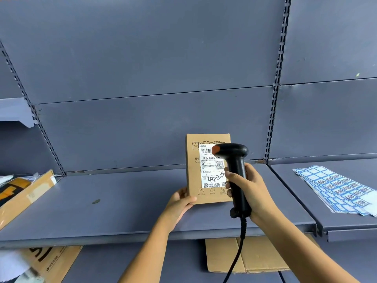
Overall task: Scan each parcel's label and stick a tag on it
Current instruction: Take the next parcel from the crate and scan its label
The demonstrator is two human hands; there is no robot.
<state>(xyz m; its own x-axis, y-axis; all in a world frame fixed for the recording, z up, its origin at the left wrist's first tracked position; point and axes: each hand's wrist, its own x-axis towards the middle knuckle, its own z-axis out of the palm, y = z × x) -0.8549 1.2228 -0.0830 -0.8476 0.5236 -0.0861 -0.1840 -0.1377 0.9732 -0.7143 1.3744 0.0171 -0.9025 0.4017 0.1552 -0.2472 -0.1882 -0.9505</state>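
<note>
I'm wrapping my right hand (pixel 247 186) round the scanner (pixel 236 176), aiming at the label (pixel 212 166); my left hand (pixel 180 201) is pinching the parcel's (pixel 195 176) lower left corner, standing it mid-shelf (pixel 122 201). Scanning now; next I'm likely needing a tag from the sheets (pixel 336 188) at the right.

A grey-blue metal shelf board (pixel 122 201) runs across the view, joined at the right to a 2nd board (pixel 302 176). A cardboard parcel (pixel 195 176) stands upright on the 1st board, its white label facing out. A larger cardboard box (pixel 26 193) lies at the far left, with a small dark mark (pixel 96 201) between them. Fanned sheets of blue-and-white tag stickers (pixel 336 186) lie on the 2nd board. On the lower shelf (pixel 163 262) lies flattened cardboard (pixel 261 256).
</note>
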